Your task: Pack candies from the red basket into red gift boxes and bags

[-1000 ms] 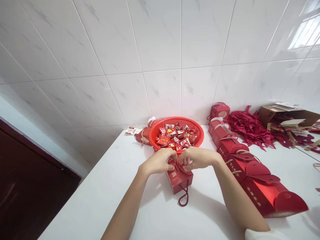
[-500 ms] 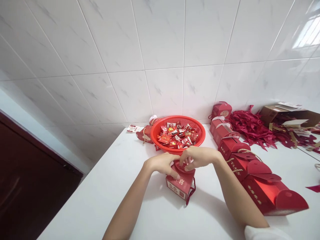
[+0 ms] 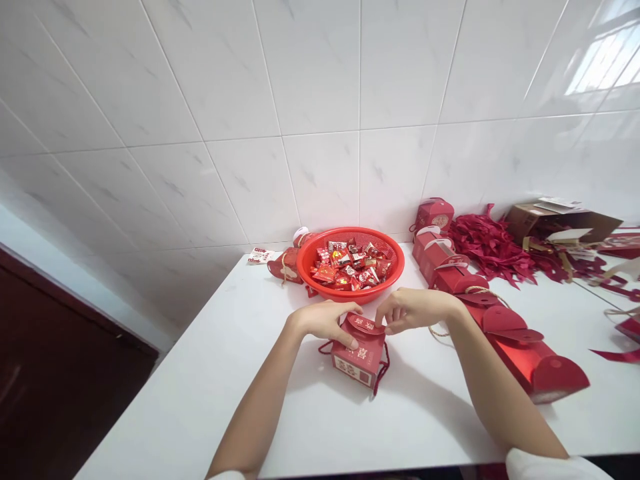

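Red gift box stands upright on the white tabletop, just in front of the red plastic basket. Its left side is held by the left hand, with the thumb pressed on the near face just under the heart-shaped flaps. The right hand is kept apart from the left, its fingertips set at the right edge of the flaps; whether the flaps are pinched or only touched cannot be told. The hold appears well judged: the box is steadied by one hand, so the flaps can be worked by the other without tipping it, and they are best kept flat and square. A red cord handle is left hanging down the box's right side. Wrapped sweets are heaped in the basket, while a row of red boxes lies to the right, with tangled red ribbons farther off. The inside of the box is hidden, and part of the flaps is covered by the fingers.
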Available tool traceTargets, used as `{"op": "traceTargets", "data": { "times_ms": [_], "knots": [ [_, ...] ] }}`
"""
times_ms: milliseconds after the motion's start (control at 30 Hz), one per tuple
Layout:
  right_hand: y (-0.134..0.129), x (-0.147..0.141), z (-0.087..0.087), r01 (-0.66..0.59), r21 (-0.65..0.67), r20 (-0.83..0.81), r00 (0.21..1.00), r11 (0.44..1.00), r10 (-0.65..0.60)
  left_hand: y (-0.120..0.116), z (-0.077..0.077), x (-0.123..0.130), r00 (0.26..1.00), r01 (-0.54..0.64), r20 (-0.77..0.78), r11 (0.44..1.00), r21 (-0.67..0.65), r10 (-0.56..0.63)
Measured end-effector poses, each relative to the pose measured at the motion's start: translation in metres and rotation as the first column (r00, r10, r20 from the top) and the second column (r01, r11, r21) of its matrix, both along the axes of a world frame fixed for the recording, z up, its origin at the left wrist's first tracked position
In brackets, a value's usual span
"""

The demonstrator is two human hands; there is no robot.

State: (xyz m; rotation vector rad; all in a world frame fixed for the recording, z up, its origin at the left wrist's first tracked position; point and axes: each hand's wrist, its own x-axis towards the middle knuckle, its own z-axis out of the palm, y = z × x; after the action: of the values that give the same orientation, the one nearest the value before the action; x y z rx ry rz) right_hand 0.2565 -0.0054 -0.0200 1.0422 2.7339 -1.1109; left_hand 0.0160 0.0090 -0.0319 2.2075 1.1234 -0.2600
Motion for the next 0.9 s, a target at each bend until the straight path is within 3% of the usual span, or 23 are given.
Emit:
{"op": "traceTargets", "data": {
  "times_ms": [333,567,733,900],
  "knots": [
    [-0.01,0.007,-0.019,-0.047,-0.208,-0.06,0.998,0.977,0.035,0.005,0.0,-0.001,0.99,0.03,0.139,0.999,-0.023,-0.026],
    [-0.005,0.009,-0.033,-0.058,-0.344,-0.173,0.985,0.937,-0.003,0.013,-0.008,-0.005,0.964,0.013,0.266,0.991,-0.132,0.023],
    [-0.005,0.01,-0.047,-0.049,-0.409,-0.278,0.958,0.911,-0.073,0.015,-0.009,-0.007,0.958,0.068,0.286,0.983,-0.171,-0.016],
    [-0.009,0.009,-0.062,-0.012,-0.559,-0.35,0.91,0.829,-0.223,0.013,-0.008,-0.006,0.968,0.088,0.244,0.985,-0.146,-0.051]
  ]
}}
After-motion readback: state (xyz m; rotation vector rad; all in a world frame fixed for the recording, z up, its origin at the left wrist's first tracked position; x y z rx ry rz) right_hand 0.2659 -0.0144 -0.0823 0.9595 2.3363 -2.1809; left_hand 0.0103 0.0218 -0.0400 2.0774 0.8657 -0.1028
